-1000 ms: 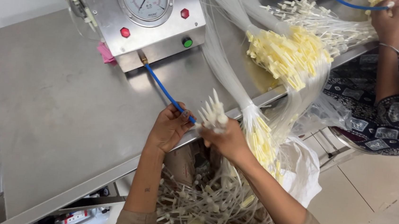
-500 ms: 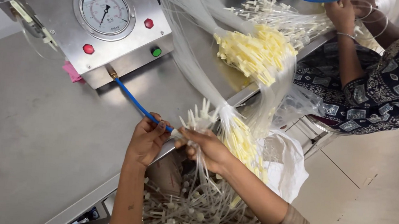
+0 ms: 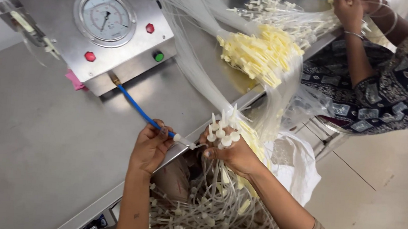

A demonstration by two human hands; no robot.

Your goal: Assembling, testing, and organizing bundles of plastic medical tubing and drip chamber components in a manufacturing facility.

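The steel counter (image 3: 40,155) fills the left, carrying a metal gauge box (image 3: 94,28) at 11 o'clock. Clear tubing with yellow caps (image 3: 259,53) drapes at 1 o'clock. The right hand (image 3: 232,153) is clenched around a bunch of white-tipped tubes (image 3: 222,130) at centre. At its 9 o'clock, the left hand (image 3: 150,146) pinches the blue hose (image 3: 136,108) end.

Gauge dial (image 3: 106,17) markings too small to read. Blue hose (image 3: 139,110) end hidden inside left hand (image 3: 150,146). Co-worker (image 3: 391,81) cut off by far right edge. Tube ends in lap (image 3: 205,216) cut off by near edge.
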